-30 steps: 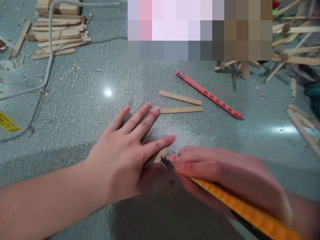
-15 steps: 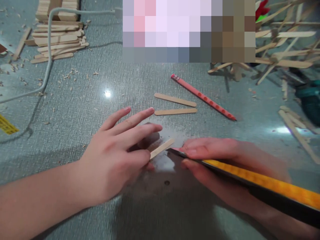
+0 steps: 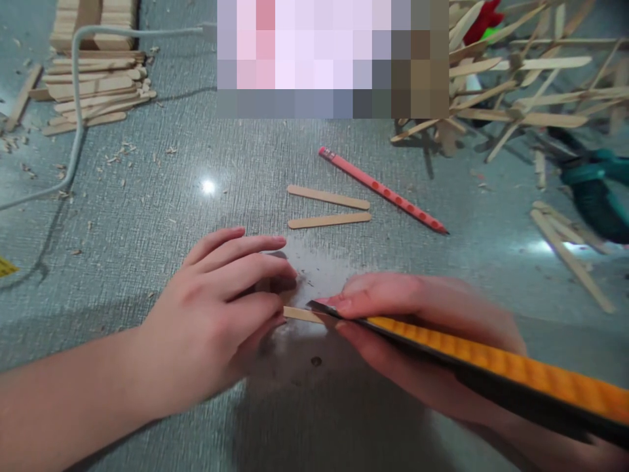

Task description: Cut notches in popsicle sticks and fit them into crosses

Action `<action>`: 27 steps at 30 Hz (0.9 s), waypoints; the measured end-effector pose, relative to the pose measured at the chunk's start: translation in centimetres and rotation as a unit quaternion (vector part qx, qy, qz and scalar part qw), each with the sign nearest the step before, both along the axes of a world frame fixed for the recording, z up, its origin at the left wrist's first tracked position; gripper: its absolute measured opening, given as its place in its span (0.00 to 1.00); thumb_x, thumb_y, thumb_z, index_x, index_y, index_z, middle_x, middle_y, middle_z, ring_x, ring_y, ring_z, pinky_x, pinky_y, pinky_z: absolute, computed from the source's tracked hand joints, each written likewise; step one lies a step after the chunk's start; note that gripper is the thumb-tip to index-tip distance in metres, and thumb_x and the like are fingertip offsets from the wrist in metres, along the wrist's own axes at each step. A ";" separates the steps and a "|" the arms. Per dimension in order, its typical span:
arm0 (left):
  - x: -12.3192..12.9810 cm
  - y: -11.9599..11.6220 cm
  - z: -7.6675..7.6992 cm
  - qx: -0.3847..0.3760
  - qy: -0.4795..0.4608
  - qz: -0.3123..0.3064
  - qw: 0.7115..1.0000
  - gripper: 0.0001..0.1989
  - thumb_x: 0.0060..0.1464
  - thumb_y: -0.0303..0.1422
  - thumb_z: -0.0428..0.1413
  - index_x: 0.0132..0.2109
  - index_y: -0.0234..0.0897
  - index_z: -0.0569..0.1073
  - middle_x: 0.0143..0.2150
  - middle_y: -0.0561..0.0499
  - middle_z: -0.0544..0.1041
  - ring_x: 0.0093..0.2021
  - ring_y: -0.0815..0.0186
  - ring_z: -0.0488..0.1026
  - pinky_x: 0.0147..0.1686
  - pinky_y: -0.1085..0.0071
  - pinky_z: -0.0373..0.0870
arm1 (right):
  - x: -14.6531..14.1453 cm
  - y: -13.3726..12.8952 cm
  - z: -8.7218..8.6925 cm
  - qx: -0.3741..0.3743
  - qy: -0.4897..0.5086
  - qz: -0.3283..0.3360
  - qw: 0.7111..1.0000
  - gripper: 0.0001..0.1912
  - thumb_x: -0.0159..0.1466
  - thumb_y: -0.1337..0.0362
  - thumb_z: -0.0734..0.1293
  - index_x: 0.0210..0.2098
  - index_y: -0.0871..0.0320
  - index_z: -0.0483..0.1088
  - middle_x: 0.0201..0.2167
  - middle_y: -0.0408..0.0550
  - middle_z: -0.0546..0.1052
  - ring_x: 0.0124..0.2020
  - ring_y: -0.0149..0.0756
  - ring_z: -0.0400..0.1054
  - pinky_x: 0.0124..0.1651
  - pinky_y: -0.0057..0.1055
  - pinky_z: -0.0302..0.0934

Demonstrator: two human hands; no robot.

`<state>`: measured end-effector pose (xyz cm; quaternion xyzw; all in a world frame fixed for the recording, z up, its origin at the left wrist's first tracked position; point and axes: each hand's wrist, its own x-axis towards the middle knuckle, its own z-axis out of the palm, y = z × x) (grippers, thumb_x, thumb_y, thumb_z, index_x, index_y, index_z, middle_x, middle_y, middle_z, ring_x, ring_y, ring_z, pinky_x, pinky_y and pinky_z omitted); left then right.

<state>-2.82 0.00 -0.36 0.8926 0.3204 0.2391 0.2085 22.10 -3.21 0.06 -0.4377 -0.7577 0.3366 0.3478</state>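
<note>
My left hand point(image 3: 216, 308) pinches a short wooden stick point(image 3: 302, 314) between thumb and index finger, its other fingers spread above the table. My right hand point(image 3: 417, 321) is closed round a yellow and black utility knife point(image 3: 472, 354). The knife's dark blade lies over the right part of the stick, hiding that end. Beyond my hands, two wooden sticks point(image 3: 328, 196) lie side by side at a slight angle. A pink pencil point(image 3: 383, 189) rests diagonally to their right.
Stacked wooden sticks point(image 3: 93, 85) lie at the back left, crossed by a white cable point(image 3: 76, 111). A tangled stick structure point(image 3: 531, 118) stands back right, near teal-handled pliers point(image 3: 594, 196) and loose sticks point(image 3: 572, 255). Wood chips point(image 3: 122, 154) dot the table.
The pinched stick has turned from slanting up to nearly level. The knife blade has moved left and down onto it, and my left fingers have drawn in. The view has shifted slightly.
</note>
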 end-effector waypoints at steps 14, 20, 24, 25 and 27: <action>0.1 0.0 0.2 -0.017 -0.011 -0.011 1.000 0.03 0.65 0.28 0.60 0.41 0.41 0.78 0.47 0.55 0.84 0.59 0.63 0.78 0.66 0.60 0.64 | -0.3 0.2 0.1 0.000 -0.011 0.006 1.000 0.10 0.64 0.73 0.69 0.38 0.50 0.74 0.30 0.39 0.85 0.29 0.33 0.82 0.32 0.25 0.74; 0.0 0.0 0.2 -0.015 -0.013 -0.023 1.000 0.05 0.64 0.26 0.59 0.40 0.41 0.76 0.43 0.58 0.84 0.52 0.68 0.81 0.65 0.63 0.64 | -0.2 0.3 0.2 0.005 -0.004 0.013 1.000 0.10 0.64 0.74 0.69 0.39 0.51 0.74 0.31 0.39 0.85 0.29 0.32 0.82 0.33 0.24 0.74; -0.1 0.0 0.2 -0.024 -0.013 -0.056 0.998 0.06 0.62 0.26 0.59 0.39 0.43 0.77 0.42 0.59 0.85 0.51 0.66 0.81 0.64 0.60 0.63 | -0.2 0.4 0.1 -0.002 0.016 0.030 0.999 0.10 0.64 0.74 0.68 0.39 0.50 0.74 0.30 0.40 0.85 0.30 0.34 0.82 0.32 0.25 0.75; -0.1 0.0 0.2 -0.026 -0.012 -0.060 0.998 0.06 0.62 0.26 0.59 0.39 0.43 0.78 0.42 0.58 0.85 0.51 0.65 0.80 0.63 0.59 0.62 | -0.1 0.4 0.0 -0.005 0.027 0.040 0.999 0.11 0.64 0.74 0.68 0.39 0.51 0.74 0.30 0.41 0.85 0.29 0.34 0.82 0.32 0.25 0.75; 0.0 0.0 0.2 -0.028 -0.007 -0.058 0.998 0.07 0.63 0.26 0.58 0.40 0.43 0.78 0.42 0.57 0.85 0.49 0.65 0.80 0.61 0.58 0.63 | -0.1 0.4 -0.1 -0.011 0.047 0.068 0.997 0.12 0.64 0.75 0.68 0.41 0.51 0.74 0.31 0.41 0.84 0.28 0.33 0.81 0.31 0.25 0.74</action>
